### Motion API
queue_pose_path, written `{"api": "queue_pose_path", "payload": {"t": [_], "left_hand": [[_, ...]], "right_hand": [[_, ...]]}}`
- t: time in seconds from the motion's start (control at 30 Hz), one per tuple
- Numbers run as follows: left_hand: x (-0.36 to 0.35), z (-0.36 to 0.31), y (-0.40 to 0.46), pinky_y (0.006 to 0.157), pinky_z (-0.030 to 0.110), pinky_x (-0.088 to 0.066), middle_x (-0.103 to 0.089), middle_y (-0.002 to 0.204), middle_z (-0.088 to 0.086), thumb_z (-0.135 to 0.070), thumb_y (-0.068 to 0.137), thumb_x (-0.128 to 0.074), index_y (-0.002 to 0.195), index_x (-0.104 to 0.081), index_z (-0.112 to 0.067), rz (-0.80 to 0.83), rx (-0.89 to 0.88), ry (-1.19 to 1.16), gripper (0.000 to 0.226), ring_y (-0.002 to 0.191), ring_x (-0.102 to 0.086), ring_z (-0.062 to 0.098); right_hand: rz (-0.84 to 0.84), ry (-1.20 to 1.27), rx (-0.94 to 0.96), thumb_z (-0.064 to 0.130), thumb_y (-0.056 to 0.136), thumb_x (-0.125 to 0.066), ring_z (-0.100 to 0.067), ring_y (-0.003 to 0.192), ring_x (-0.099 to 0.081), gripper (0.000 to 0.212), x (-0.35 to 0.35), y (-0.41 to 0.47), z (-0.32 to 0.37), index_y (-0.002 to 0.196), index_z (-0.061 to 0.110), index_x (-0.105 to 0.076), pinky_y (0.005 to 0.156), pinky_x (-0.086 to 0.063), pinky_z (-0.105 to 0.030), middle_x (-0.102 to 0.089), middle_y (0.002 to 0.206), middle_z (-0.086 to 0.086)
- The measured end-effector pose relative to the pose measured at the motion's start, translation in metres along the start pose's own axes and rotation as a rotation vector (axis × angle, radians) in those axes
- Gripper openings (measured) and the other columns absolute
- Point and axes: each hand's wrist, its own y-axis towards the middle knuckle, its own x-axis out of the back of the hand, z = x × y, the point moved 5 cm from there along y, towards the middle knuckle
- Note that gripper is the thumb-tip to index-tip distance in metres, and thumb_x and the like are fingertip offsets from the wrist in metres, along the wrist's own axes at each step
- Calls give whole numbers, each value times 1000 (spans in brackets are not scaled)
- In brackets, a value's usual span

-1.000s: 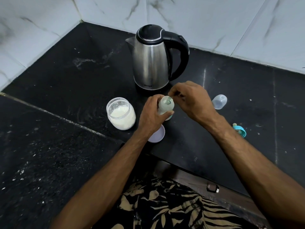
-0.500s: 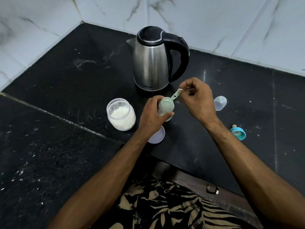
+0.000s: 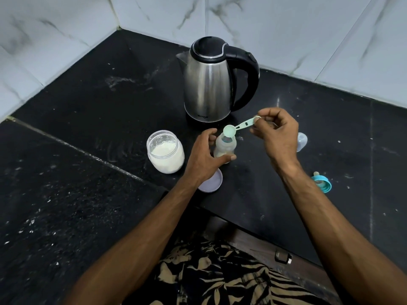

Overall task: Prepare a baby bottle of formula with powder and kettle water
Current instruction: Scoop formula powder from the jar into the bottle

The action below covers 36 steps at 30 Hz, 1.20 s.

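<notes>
Your left hand (image 3: 203,154) wraps the baby bottle (image 3: 225,147), fingers curled round its body, steadying it upright on the tabletop (image 3: 88,111) so the narrow mouth stays put; your right hand (image 3: 276,134) pinches the handle end of the green scoop (image 3: 239,127), bowl just above the bottle mouth, probably to tip powder in; whether the bowl is emptied, cannot tell; open formula jar (image 3: 165,150) stands just left, its lid (image 3: 211,182) near your wrist; kettle (image 3: 212,82) waits behind, lid closed; teat ring (image 3: 321,182) and clear cap (image 3: 302,142) lie to the right, apart.
</notes>
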Motion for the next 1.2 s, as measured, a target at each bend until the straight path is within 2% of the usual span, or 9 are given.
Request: {"api": "queue_pose_path", "payload": {"t": [0.07,0.2,0.33,0.53,0.7,0.83,0.97,1.03,1.2], "left_hand": [[5,3,-5,99,31,-47,-52,130,0,-31,68,-89,138,-44,-19,-24,12,8,84,115,-52,13],[15,8,-19,93,21,-45,-53,127,-2,-30,70,-88,135,-46,-24,-66,31,-22,77,113,-52,8],[18,11,-32,96,26,-47,-54,126,-4,-28,72,-87,133,-47,-27,-56,30,-54,73,115,-52,5],[24,16,-47,98,33,-49,-56,125,-3,-28,76,-84,134,-49,-20,-62,13,-32,68,116,-53,5],[31,22,-55,97,33,-49,-58,123,-5,-35,76,-80,132,-50,-20,-62,23,9,65,116,-54,4],[36,27,-57,91,34,-51,-59,119,-3,-37,79,-80,127,-52,-17,-61,42,54,59,110,-56,9],[38,30,-59,89,32,-51,-62,116,-3,-36,81,-79,122,-53,-17,-52,47,78,52,107,-58,10],[38,30,-59,87,27,-50,-62,114,-5,-36,81,-79,120,-52,-19,-54,42,77,50,104,-58,8],[37,30,-59,89,24,-48,-61,118,-5,-47,79,-72,126,-49,-21,-20,61,81,59,107,-57,7]], "right_hand": [[-7,51,-28,-4,89,-66,-10,73,-68,14,-2,0,1,91,10,-65,71,-60,-31,-67,77,4],[32,144,-64,-3,91,-65,-17,73,-67,13,-15,-2,6,90,10,-65,69,-60,-28,-66,79,-4],[100,174,-97,-3,90,-66,-19,70,-68,11,-39,-4,11,91,8,-65,64,-57,-24,-68,82,-11],[256,169,-68,-3,89,-67,-18,75,-70,9,-89,-13,15,92,5,-67,65,-59,-25,-69,85,-12],[376,1,-9,-2,88,-68,-14,73,-72,11,-134,-25,12,90,9,-70,65,-60,-25,-72,82,-6],[480,-178,62,2,88,-68,-22,77,-73,9,-156,-34,9,92,9,-72,72,-62,-37,-73,84,-5],[545,-331,147,4,87,-70,-15,77,-71,8,-169,-42,11,91,9,-74,76,-60,-32,-73,82,1],[555,-375,184,5,87,-71,-14,78,-70,7,-172,-45,13,90,9,-75,79,-59,-31,-73,82,1],[563,-436,220,9,86,-72,-11,78,-69,7,-176,-47,12,91,10,-78,81,-59,-33,-74,84,3]]}}
